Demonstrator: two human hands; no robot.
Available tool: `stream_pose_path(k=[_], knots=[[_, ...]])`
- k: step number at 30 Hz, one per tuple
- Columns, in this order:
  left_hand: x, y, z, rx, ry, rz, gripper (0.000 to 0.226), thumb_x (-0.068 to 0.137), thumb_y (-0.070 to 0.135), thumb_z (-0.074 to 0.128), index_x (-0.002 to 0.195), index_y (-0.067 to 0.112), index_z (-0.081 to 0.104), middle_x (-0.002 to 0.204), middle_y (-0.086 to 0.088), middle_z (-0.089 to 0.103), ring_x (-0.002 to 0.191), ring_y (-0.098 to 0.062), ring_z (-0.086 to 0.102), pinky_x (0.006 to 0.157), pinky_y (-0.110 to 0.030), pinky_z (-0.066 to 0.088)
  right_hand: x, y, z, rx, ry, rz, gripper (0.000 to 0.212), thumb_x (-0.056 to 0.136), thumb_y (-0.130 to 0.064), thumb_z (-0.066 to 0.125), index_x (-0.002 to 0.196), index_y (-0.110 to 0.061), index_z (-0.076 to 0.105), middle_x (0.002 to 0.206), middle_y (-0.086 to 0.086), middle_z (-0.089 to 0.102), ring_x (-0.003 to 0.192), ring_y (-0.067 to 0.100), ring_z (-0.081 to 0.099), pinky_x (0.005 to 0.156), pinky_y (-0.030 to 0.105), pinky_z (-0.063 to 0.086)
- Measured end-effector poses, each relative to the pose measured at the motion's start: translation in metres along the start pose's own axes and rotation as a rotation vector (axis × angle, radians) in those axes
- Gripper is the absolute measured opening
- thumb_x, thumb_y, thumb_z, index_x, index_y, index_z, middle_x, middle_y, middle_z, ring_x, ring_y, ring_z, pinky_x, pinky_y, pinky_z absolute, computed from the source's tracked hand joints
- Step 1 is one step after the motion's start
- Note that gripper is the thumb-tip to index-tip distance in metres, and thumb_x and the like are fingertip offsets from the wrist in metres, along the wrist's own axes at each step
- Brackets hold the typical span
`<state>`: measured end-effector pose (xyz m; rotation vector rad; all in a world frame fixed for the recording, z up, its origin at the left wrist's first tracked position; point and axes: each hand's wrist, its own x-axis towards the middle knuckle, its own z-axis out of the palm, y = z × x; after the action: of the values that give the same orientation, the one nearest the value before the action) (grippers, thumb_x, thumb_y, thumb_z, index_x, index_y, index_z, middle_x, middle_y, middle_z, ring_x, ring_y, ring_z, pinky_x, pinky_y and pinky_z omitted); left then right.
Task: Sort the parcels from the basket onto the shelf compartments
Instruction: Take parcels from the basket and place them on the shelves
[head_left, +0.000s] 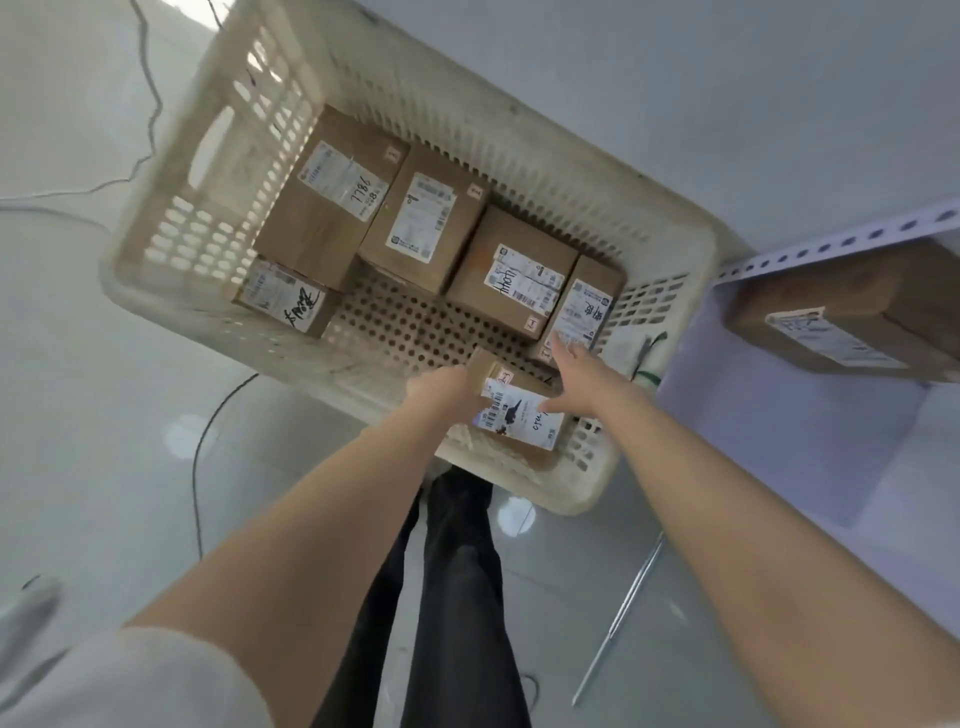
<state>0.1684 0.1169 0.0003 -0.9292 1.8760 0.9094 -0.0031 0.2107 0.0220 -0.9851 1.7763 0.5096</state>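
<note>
A cream plastic basket (218, 156) stands on the floor and holds several brown cardboard parcels with white labels. The nearest small parcel (519, 415) lies by the basket's near rim. My left hand (441, 389) grips its left end. My right hand (576, 366) is over its right side with fingers straight, the thumb on its label and the fingertips reaching the label of a narrow parcel (584, 309) against the right wall. Other parcels (332, 197) (423, 223) (511, 270) (283, 299) lie along the far and left sides.
A white shelf with a perforated rail (831, 244) is at the right, with one parcel (841, 312) in its compartment. Cables (150, 104) run over the floor at the left. A thin metal rod (623, 613) lies near my legs (457, 597).
</note>
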Motion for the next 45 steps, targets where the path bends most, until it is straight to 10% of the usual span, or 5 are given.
stream_pose_path(k=[7,15,20,23,45], knots=[[0.057,-0.014,0.049,-0.099,-0.066,-0.081,0.049,0.092,0.050,0.055,0.119,0.010,0.051,0.097,-0.003,0.064,0.089,-0.025,0.065,0.097,-0.048,0.048,0.062,0.002,0.047,0.083,-0.099,0.030,0.124,0.074,-0.052,0.079,0.157,-0.020,-0.007,0.163,0.014,0.009,0.147,0.034,0.022,0.116,0.051,0.030],[0.051,-0.010,0.048,-0.027,0.032,-0.185,0.070,0.097,0.057,0.037,0.143,0.004,0.031,0.082,0.000,0.068,0.103,-0.023,0.066,0.114,-0.057,-0.017,0.079,0.001,0.064,0.258,-0.088,0.050,0.106,0.069,-0.041,0.086,0.154,-0.018,0.028,0.152,0.009,0.042,0.135,0.031,0.046,0.108,0.047,0.042],[0.053,-0.002,0.042,-0.512,0.085,-0.152,0.094,0.094,0.058,0.047,0.156,0.011,-0.006,0.137,-0.017,0.054,0.107,-0.028,0.063,0.097,-0.043,0.046,0.073,0.011,0.048,0.765,0.072,0.114,0.053,0.076,-0.034,0.083,0.122,-0.019,0.061,0.120,0.001,0.067,0.110,0.023,0.063,0.093,0.037,0.051],[0.051,0.002,0.028,-0.833,0.066,-0.131,0.101,0.089,0.063,0.051,0.156,0.016,-0.007,0.160,-0.012,0.025,0.136,-0.032,0.042,0.097,-0.039,0.045,0.061,0.004,0.023,0.954,0.162,0.136,0.038,0.079,-0.038,0.080,0.112,-0.022,0.066,0.106,-0.004,0.068,0.098,0.020,0.065,0.089,0.035,0.053],[-0.212,0.060,-0.201,-1.258,0.725,0.412,0.052,0.093,0.056,0.051,0.126,0.016,0.047,0.112,-0.004,0.067,0.100,-0.021,0.067,0.080,-0.036,0.057,-0.199,-0.103,-0.183,1.315,0.696,-0.459,0.057,0.087,-0.043,0.070,0.124,-0.015,0.036,0.105,-0.007,0.060,0.098,0.014,0.063,0.073,0.023,0.050]])
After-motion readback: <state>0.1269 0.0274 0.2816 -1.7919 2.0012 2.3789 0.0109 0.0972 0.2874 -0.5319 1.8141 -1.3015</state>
